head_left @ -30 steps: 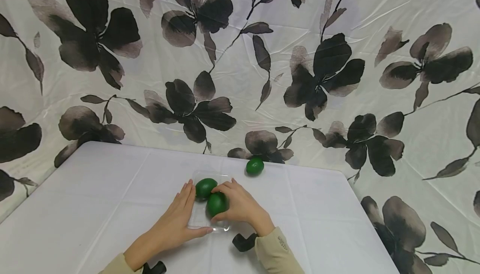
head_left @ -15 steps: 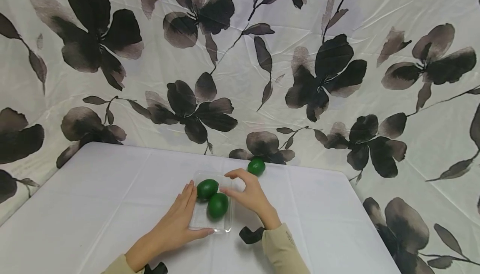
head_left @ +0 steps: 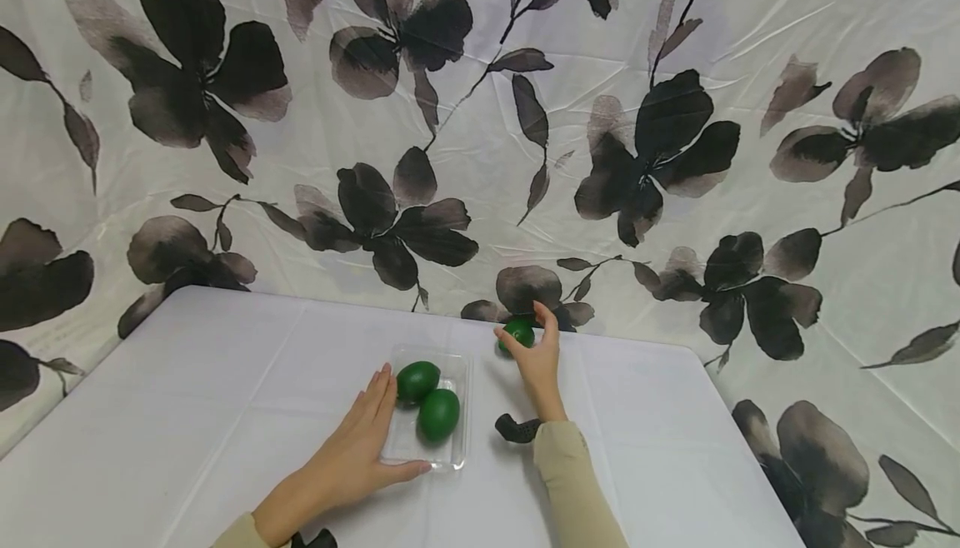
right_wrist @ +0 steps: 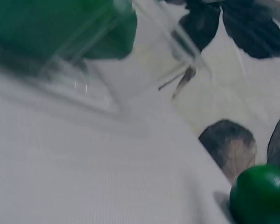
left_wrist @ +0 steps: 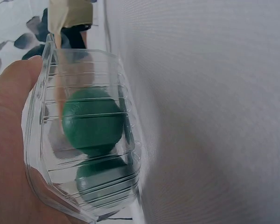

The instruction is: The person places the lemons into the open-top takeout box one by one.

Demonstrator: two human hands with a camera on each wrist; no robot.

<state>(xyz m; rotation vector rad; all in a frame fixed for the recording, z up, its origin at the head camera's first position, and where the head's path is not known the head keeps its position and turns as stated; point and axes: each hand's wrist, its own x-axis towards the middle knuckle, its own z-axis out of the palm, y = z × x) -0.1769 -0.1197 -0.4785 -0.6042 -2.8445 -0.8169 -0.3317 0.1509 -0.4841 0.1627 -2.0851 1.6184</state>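
Observation:
Two green limes lie together in a clear plastic container: the far lime [head_left: 417,383] at the left wall and the near lime [head_left: 438,415] nearer the person. Against the container's [head_left: 452,455] left side rests the left hand [head_left: 351,450], fingers straight, thumb spread along the near edge. The left wrist view shows the two limes through the ribbed wall [left_wrist: 91,70]. A third lime [head_left: 517,336] sits at the table's back edge. Around it reaches the right hand [head_left: 539,361], thumb and fingers spread; in the right wrist view a fingertip is apart from that lime [right_wrist: 261,196].
A white cloth covers the table [head_left: 187,398]. Behind its back edge hangs a pale floral curtain [head_left: 525,140]. Dark wrist-worn devices, such as the right one [head_left: 517,428], stick out beside the wrists.
The right hand has let go of the near lime in the container and moved away and rightward to the third lime. The left hand has stayed against the container.

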